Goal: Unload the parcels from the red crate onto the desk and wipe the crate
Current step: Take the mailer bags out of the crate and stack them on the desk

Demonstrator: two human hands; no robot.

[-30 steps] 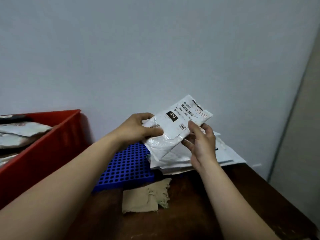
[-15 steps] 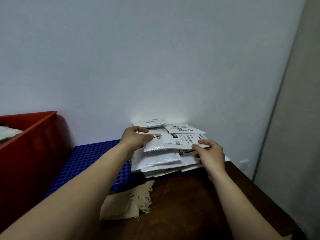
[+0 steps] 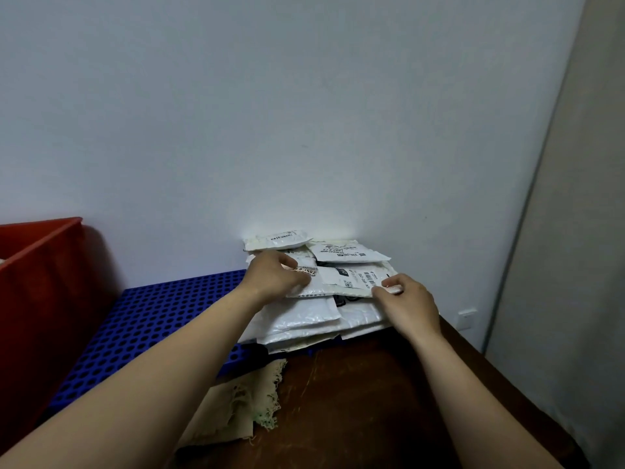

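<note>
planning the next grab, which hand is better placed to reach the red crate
Left, probably: the left hand rests on the parcel pile on the side nearer the red crate; the right hand pinches the far corner of the top parcel.

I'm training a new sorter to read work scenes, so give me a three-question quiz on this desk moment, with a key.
1. True or false: the red crate stands left of the parcel stack.
2. The frayed cloth lies: A) in the crate; B) on the desk, at the blue perforated board's near edge; C) on top of the parcels.
3. Fill in: the ___ hand pinches the top parcel's near right corner.
Key: 1 true; 2 B; 3 right hand.
</note>
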